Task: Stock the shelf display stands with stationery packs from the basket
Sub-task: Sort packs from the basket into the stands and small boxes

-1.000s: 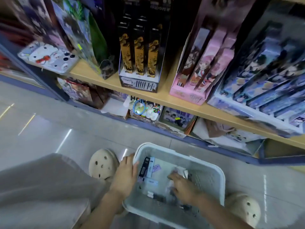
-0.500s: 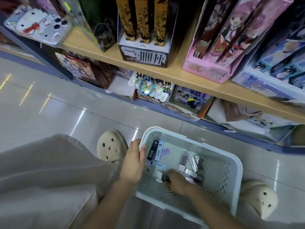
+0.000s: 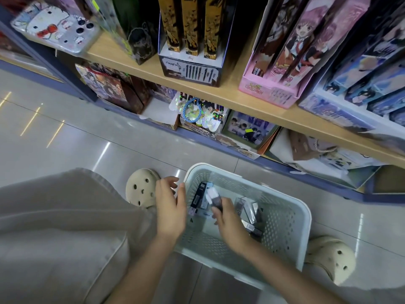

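A pale perforated plastic basket (image 3: 291,218) stands on the floor between my feet. Several stationery packs (image 3: 249,207) lie at its bottom. My right hand (image 3: 230,222) is inside the basket and grips a small black-and-white pack (image 3: 213,197), lifted above the others. My left hand (image 3: 169,205) hovers just off the basket's left rim, fingers relaxed and empty. On the wooden shelf (image 3: 230,95) above stand a black-and-gold display stand (image 3: 190,69) and a pink display stand (image 3: 276,84).
A blue display stand (image 3: 355,93) fills the shelf's right end. A cartoon-cat case (image 3: 54,27) lies at its left. The lower shelf holds boxes and a blue cord ring (image 3: 192,110). My beige clogs (image 3: 140,189) flank the basket on the tiled floor; my bent knee fills the lower left.
My right hand has closed on a pack and raised it from the basket's bottom. My left hand has let go of the basket rim and drawn slightly left.
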A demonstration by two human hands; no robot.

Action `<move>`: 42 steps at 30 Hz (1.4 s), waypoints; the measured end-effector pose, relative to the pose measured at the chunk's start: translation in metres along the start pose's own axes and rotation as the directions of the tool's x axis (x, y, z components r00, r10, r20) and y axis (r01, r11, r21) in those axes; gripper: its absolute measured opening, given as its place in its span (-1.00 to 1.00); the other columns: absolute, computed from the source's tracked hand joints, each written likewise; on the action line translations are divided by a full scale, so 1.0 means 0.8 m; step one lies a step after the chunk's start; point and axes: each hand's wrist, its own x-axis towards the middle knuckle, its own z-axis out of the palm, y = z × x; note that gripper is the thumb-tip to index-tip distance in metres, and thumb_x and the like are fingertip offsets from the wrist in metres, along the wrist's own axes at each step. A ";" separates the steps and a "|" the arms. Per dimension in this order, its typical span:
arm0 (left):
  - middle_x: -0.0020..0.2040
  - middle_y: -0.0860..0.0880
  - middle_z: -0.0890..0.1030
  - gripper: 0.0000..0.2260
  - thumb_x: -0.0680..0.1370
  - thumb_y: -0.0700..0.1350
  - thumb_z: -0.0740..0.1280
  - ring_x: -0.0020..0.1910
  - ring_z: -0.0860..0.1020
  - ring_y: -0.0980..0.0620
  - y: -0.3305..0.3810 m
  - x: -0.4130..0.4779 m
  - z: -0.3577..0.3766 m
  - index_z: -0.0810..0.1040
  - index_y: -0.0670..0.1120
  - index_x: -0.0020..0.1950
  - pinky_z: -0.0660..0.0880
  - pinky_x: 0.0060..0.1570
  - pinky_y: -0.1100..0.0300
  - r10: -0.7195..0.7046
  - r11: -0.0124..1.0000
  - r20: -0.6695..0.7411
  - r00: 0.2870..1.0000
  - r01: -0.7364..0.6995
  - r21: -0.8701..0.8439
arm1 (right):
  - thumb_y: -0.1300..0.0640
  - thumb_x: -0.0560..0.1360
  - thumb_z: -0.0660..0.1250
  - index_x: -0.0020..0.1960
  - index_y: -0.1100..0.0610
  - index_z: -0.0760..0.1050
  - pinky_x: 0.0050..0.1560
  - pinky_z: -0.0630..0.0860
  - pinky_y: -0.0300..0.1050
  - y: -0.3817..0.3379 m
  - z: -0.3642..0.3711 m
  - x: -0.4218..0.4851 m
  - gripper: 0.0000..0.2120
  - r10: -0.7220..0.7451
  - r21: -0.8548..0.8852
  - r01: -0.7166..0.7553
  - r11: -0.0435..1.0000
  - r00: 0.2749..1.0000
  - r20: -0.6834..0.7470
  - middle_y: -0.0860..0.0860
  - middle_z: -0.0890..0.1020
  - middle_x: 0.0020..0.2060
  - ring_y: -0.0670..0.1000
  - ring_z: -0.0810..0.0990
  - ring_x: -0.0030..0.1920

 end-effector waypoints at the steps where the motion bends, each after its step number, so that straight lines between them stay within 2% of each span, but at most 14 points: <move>1: -0.01 -0.06 0.46 -0.92 0.58 0.03 0.14 0.00 0.46 0.03 0.008 -0.002 0.001 0.37 0.06 -0.01 0.39 0.04 0.21 -0.005 0.999 -0.004 1.000 0.004 -0.045 | 0.12 0.62 0.12 0.17 0.18 0.32 -0.01 0.51 -0.03 -0.019 0.001 0.000 -0.82 -0.026 0.067 0.033 0.997 0.995 -0.100 0.05 0.45 0.00 -0.16 0.48 -0.10; 4: -0.08 0.01 0.50 -0.92 0.65 -0.05 0.14 -0.13 0.49 0.26 0.039 -0.011 0.003 0.40 -0.01 0.03 0.42 -0.09 0.40 -0.057 0.961 0.147 0.987 0.094 -0.261 | 0.18 0.61 0.16 0.26 0.19 0.34 0.07 0.44 -0.20 -0.078 0.007 -0.005 -0.76 -0.091 0.196 0.136 0.971 0.970 -0.224 0.05 0.45 0.07 -0.22 0.47 0.04; 6: -0.17 0.08 0.54 -0.95 0.64 -0.12 0.17 -0.23 0.53 0.30 0.052 -0.012 0.003 0.39 -0.06 0.06 0.45 -0.19 0.42 -0.114 0.908 0.256 0.960 0.206 -0.366 | 0.25 0.57 0.18 0.34 0.23 0.29 0.15 0.38 -0.24 -0.105 0.013 -0.007 -0.66 -0.121 0.176 0.152 0.973 0.977 -0.174 0.14 0.43 0.21 -0.02 0.45 0.22; 8: -0.20 0.04 0.54 -0.96 0.62 -0.15 0.22 -0.20 0.56 0.17 0.057 -0.003 -0.001 0.38 -0.10 0.04 0.50 -0.16 0.30 -0.159 0.909 0.224 0.962 0.231 -0.348 | 0.24 0.55 0.14 0.43 0.26 0.21 0.26 0.29 -0.25 -0.117 0.016 -0.009 -0.55 -0.179 0.122 0.191 0.974 0.979 -0.101 0.16 0.36 0.31 0.05 0.36 0.33; 10: -0.17 -0.03 0.56 -0.94 0.64 -0.17 0.18 -0.21 0.55 0.07 0.053 0.014 -0.006 0.41 -0.13 0.03 0.52 -0.16 0.27 -0.214 0.898 0.165 0.963 0.260 -0.355 | 0.19 0.54 0.11 0.49 0.19 0.15 0.38 0.21 -0.29 -0.116 0.013 -0.014 -0.47 -0.298 0.106 0.301 0.948 0.954 -0.047 0.03 0.28 0.38 -0.08 0.27 0.40; 12: -0.15 -0.03 0.58 -0.89 0.65 -0.17 0.14 -0.32 0.55 0.11 0.049 0.030 -0.012 0.43 -0.15 0.03 0.52 -0.33 0.33 -0.265 0.869 0.137 0.954 0.298 -0.395 | 0.08 0.55 0.13 0.46 0.11 0.24 0.37 0.21 -0.37 -0.103 0.005 -0.015 -0.52 -0.337 0.126 0.340 0.932 0.941 -0.040 -0.09 0.31 0.34 -0.18 0.31 0.36; 16: -0.19 -0.03 0.55 -0.88 0.64 -0.16 0.17 -0.58 0.39 0.18 0.032 0.044 -0.027 0.33 -0.03 -0.09 0.34 -0.57 0.35 -0.191 0.945 0.053 0.980 0.198 -0.262 | 0.10 0.57 0.21 0.20 0.19 0.43 0.11 0.45 -0.26 -0.037 0.005 0.011 -0.75 -0.080 0.128 0.118 0.985 0.960 -0.267 -0.05 0.45 0.03 -0.14 0.49 0.00; 20: -0.32 0.02 0.50 -0.94 0.62 -0.15 0.22 -0.40 0.43 0.09 -0.001 0.047 -0.027 0.38 -0.11 0.06 0.37 -0.37 0.25 -0.113 0.994 0.114 0.987 0.113 0.009 | 0.24 0.55 0.28 0.18 0.34 0.40 0.21 0.34 -0.21 0.031 0.023 0.057 -0.74 0.276 0.089 -0.267 0.959 0.955 -0.107 0.09 0.41 0.09 0.11 0.45 0.18; 24: -0.30 -0.06 0.51 -0.96 0.63 -0.10 0.18 -0.33 0.45 0.05 -0.010 0.035 -0.019 0.35 -0.03 0.06 0.33 -0.36 0.31 -0.058 0.996 0.186 0.981 0.045 0.077 | 0.12 0.53 0.33 0.40 0.33 0.27 0.34 0.22 -0.13 0.048 0.046 0.084 -0.47 0.322 0.047 -0.320 0.946 0.945 -0.056 0.19 0.34 0.33 0.16 0.30 0.36; 27: -0.30 -0.03 0.50 -0.90 0.64 -0.10 0.17 -0.35 0.45 0.09 -0.015 0.030 -0.013 0.37 -0.08 0.12 0.31 -0.37 0.41 -0.027 0.993 0.145 0.989 0.010 0.116 | 0.12 0.49 0.37 0.15 0.26 0.47 0.11 0.32 -0.09 0.039 0.055 0.098 -0.70 0.322 0.046 -0.320 0.946 0.945 -0.057 0.17 0.52 0.07 0.15 0.45 0.16; 29: -0.30 0.02 0.43 -0.87 0.64 -0.11 0.14 -0.36 0.39 0.14 -0.018 0.027 -0.006 0.36 -0.12 0.16 0.30 -0.35 0.38 -0.032 0.995 0.133 0.991 0.020 0.094 | 0.16 0.47 0.40 -0.12 0.14 0.51 0.00 0.44 -0.07 0.030 0.058 0.104 -0.92 0.352 0.194 -0.338 0.921 0.935 -0.044 0.12 0.57 -0.10 0.12 0.55 0.00; 31: -0.27 0.04 0.41 -0.85 0.65 -0.12 0.12 -0.33 0.38 0.15 -0.020 0.025 -0.001 0.35 -0.15 0.17 0.31 -0.31 0.39 -0.051 0.997 0.102 0.993 0.044 0.071 | 0.18 0.50 0.36 -0.23 0.13 0.49 -0.15 0.45 -0.13 0.023 0.060 0.109 -0.85 0.388 0.272 -0.380 0.884 0.921 0.027 0.14 0.60 -0.18 0.10 0.58 -0.12; 36: -0.30 0.05 0.37 -0.80 0.66 -0.09 0.10 -0.36 0.37 0.17 -0.022 0.022 0.004 0.35 -0.20 0.17 0.29 -0.35 0.34 -0.084 0.996 0.074 0.994 0.082 0.037 | 0.13 0.59 0.23 0.16 0.28 0.53 0.14 0.50 0.02 0.014 0.072 0.106 -0.73 0.427 0.221 -0.446 0.867 0.895 0.132 0.19 0.62 0.09 0.18 0.57 0.10; 42: -0.33 0.08 0.32 -0.90 0.65 -0.12 0.12 -0.38 0.32 0.15 -0.023 0.022 0.003 0.34 -0.14 0.08 0.29 -0.35 0.33 -0.063 0.998 0.075 0.995 0.064 -0.015 | 0.22 0.62 0.12 0.22 0.31 0.37 -0.03 0.40 -0.15 0.005 0.072 0.094 -0.77 0.441 0.371 -0.412 0.832 0.898 0.008 0.14 0.54 -0.03 0.10 0.52 -0.02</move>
